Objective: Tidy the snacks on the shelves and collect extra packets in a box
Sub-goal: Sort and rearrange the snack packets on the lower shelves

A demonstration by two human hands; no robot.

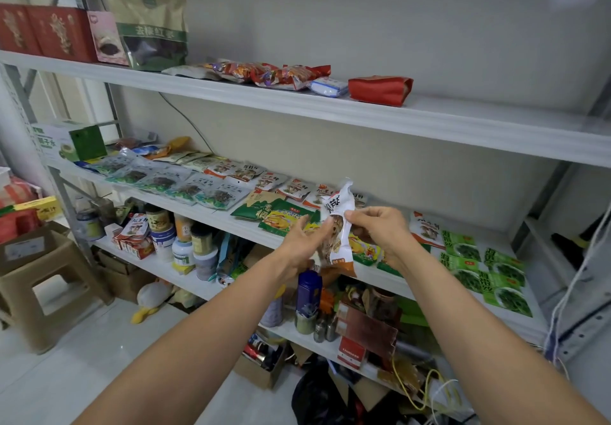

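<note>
In the head view, both hands are gripping one white-and-orange snack packet (340, 226): the left hand (305, 237) is pinching its left edge and the right hand (380, 231) its right edge. They are holding it in the air over the front lip of the middle shelf (215, 214). Its long axis is standing nearly upright, while the row of matching packets (274, 181) is lying flat just beyond and to the left. So it probably needs tipping forward, though the landing gap is hidden behind it.
</note>
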